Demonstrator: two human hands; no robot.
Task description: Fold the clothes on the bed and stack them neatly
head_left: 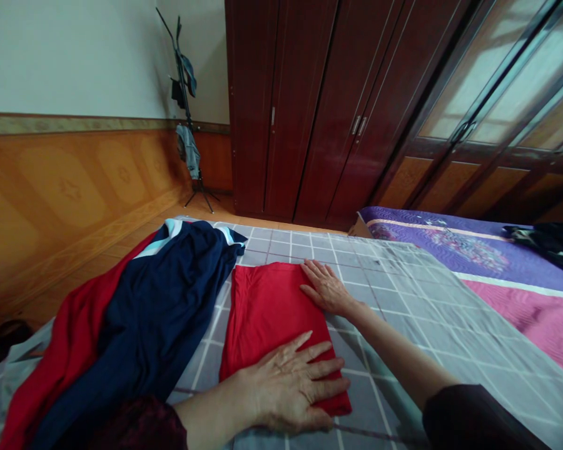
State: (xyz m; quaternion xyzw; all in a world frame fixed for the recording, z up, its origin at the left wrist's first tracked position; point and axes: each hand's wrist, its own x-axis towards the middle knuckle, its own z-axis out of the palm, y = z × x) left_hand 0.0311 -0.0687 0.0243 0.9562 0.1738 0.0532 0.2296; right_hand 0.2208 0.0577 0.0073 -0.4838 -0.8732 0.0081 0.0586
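Observation:
A folded red garment (272, 306) lies flat on the grey checked bed sheet (394, 294). My left hand (295, 381) rests on its near part, palm down with the fingers spread to the right. At the garment's far right corner, my right hand (325, 286) lies flat with its fingers extended, partly on the cloth. Left of the folded piece, a navy garment (164, 306) with white and light blue trim is stretched out, and another red garment (82, 319) lies along its left side.
A dark red wardrobe (309, 112) stands beyond the bed. The coat rack (185, 100) at the far left holds caps and a grey cloth. To the right is a purple and pink bedspread (473, 250) with dark clothing (553, 244) on it.

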